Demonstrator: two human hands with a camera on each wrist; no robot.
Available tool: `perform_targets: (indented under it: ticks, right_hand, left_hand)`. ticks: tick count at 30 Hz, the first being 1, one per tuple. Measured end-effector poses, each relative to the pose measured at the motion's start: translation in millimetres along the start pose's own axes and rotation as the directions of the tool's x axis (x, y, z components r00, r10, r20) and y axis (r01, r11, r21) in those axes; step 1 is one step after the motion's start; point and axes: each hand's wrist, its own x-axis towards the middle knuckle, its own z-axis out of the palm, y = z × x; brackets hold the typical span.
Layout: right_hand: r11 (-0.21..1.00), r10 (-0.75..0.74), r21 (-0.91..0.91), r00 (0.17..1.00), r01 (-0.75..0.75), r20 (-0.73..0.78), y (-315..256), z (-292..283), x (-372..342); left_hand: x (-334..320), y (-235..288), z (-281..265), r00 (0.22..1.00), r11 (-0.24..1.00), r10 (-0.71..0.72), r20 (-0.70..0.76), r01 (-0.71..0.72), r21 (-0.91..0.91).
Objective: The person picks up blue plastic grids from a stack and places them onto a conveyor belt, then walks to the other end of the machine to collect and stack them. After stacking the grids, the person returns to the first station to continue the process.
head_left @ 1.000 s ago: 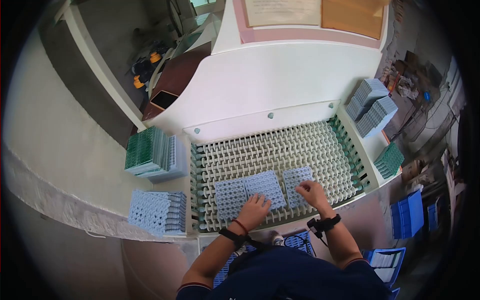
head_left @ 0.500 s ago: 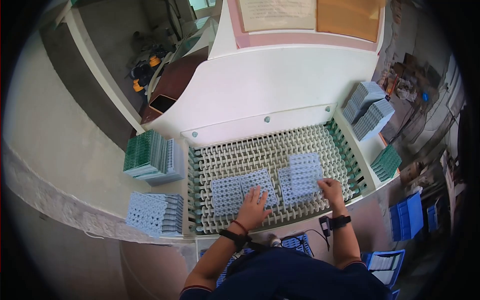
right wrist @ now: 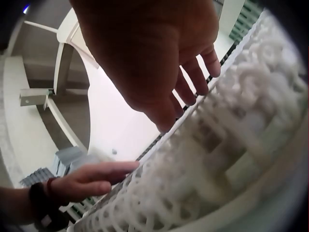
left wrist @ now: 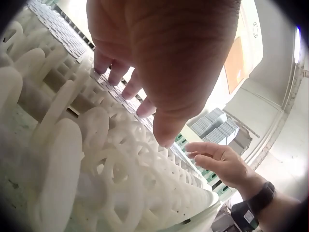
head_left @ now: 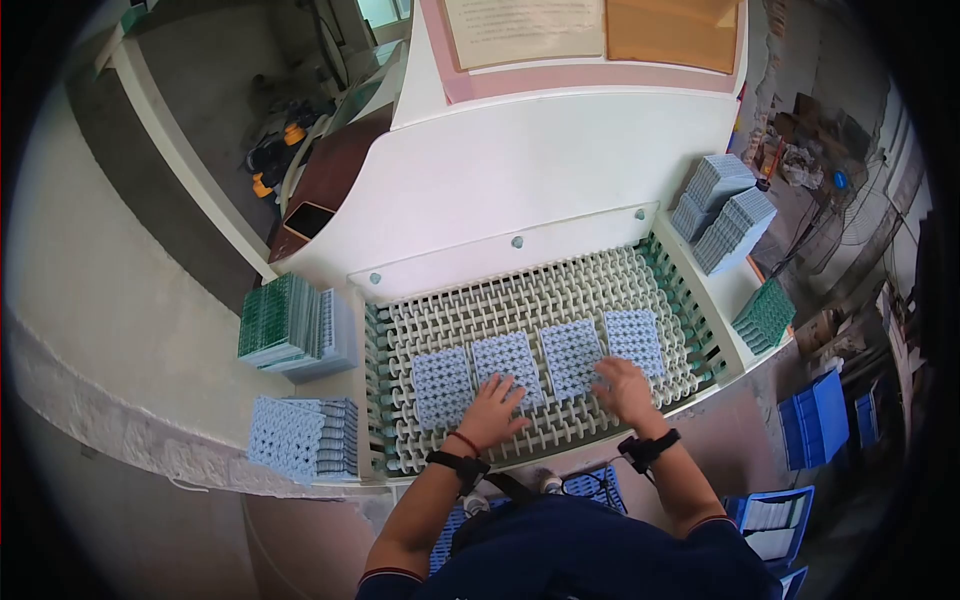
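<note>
- Holds left hand [head_left: 491,412] palm-down, fingers apart at pale-blue lattice panel [head_left: 506,356].
- Holds right hand [head_left: 626,393] pointing toward eleven o'clock, fingers apart near rightmost panel [head_left: 633,335].

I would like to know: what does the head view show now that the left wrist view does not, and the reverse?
Only the head view: the phone, the blue crate at right, the green-topped stack at left. Only the left wrist view: a bright light strip near the upper right edge, and the palm side of the left hand. Both: the two hands, including the right hand, the lattice panels and the white bed.
</note>
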Motion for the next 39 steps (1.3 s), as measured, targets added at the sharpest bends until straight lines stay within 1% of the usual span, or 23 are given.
perform_targets:
  ticks: [1,3,4,10,11,13,14,16,19,21,23,24,25,27,28,29,31,32,33,35,36,37,39]
  right_hand:
    - [1.000,-0.003,0.001,1.000,0.003,-0.002,-14,6,1]
    - [0.964,-0.190,-0.177,0.980,0.197,0.051,-35,13,7]
    - [0.962,-0.203,-0.173,0.978,0.209,0.053,-39,14,11]
    - [0.977,-0.087,-0.182,0.988,0.109,0.126,-54,18,24]
    - [0.974,-0.132,-0.163,0.981,0.154,0.139,-62,15,28]
    - [0.989,-0.145,0.011,0.983,0.145,0.114,-92,2,35]
    - [0.980,-0.199,0.041,0.971,0.195,0.133,-113,-5,41]
    - [0.932,-0.296,0.256,0.946,0.256,0.134,-156,-22,51]
    - [0.831,-0.459,0.425,0.874,0.359,0.160,-224,-42,63]
    - [0.783,-0.547,0.441,0.824,0.439,0.150,-260,-39,70]
    - [0.722,-0.644,0.438,0.751,0.535,0.144,-302,-42,75]
    - [0.714,-0.655,0.440,0.741,0.545,0.145,-320,-37,77]
    - [0.689,-0.688,0.422,0.714,0.590,0.125,-337,-29,79]
    - [0.649,-0.733,0.406,0.672,0.644,0.106,-369,-15,81]
    - [0.659,-0.742,0.339,0.654,0.671,0.149,-384,-8,81]
    - [0.664,-0.747,0.269,0.637,0.697,0.191,-397,-1,82]
    - [0.660,-0.751,0.263,0.615,0.704,0.240,-418,14,86]
    - [0.663,-0.747,0.235,0.613,0.711,0.257,-426,21,88]
    - [0.666,-0.743,0.207,0.612,0.716,0.273,-432,27,89]
    - [0.662,-0.745,0.217,0.600,0.717,0.291,-438,38,94]
    - [0.666,-0.741,0.227,0.596,0.710,0.308,-440,40,97]
    - [0.661,-0.745,0.226,0.589,0.716,0.312,-441,39,101]
    - [0.683,-0.725,0.265,0.590,0.680,0.354,-441,34,109]
  left_hand:
    - [1,-2,-2,1.000,1.000,0.004,-0.011,-0.004,-0.012]
    - [1,-1,-7,1.000,1.000,0.000,-0.026,0.000,-0.003]
    - [0,0,-10,0.999,1.000,0.002,-0.034,-0.002,0.003]
    - [-22,9,-28,0.992,0.995,-0.037,-0.120,0.026,-0.097]
    - [-28,11,-32,0.987,0.994,-0.081,-0.137,0.069,-0.087]
    - [-45,15,-38,0.974,0.978,-0.090,-0.207,0.047,-0.204]
    - [-53,14,-39,0.964,0.976,-0.146,-0.221,0.103,-0.193]
    - [-68,13,-40,0.951,0.947,-0.164,-0.264,0.078,-0.311]
    - [-96,15,-48,0.934,0.904,-0.264,-0.242,0.152,-0.400]
    - [-112,8,-41,0.914,0.924,-0.232,-0.333,0.100,-0.370]
    - [-130,4,-35,0.888,0.810,-0.358,-0.290,0.141,-0.569]
    - [-134,2,-27,0.842,0.623,-0.483,-0.238,0.140,-0.770]
    - [-142,3,-29,0.834,0.623,-0.493,-0.248,0.139,-0.769]
    - [-160,6,-37,0.810,0.875,-0.417,-0.413,0.234,-0.424]
    - [-162,15,-58,0.784,0.938,-0.339,-0.520,0.237,-0.255]
    - [-167,11,-56,0.774,0.936,-0.346,-0.531,0.245,-0.254]
    - [-174,7,-56,0.843,0.777,-0.454,-0.289,0.217,-0.591]
    - [-182,9,-55,0.846,0.737,-0.500,-0.183,0.306,-0.602]
    - [-185,7,-52,0.841,0.735,-0.507,-0.191,0.306,-0.605]
    - [-191,4,-44,0.857,0.820,-0.470,-0.211,0.335,-0.464]
    - [-193,7,-51,0.835,0.828,-0.463,-0.296,0.288,-0.481]
    - [-194,8,-56,0.830,0.825,-0.468,-0.302,0.289,-0.485]
    - [-197,8,-62,0.853,0.788,-0.510,-0.111,0.411,-0.458]
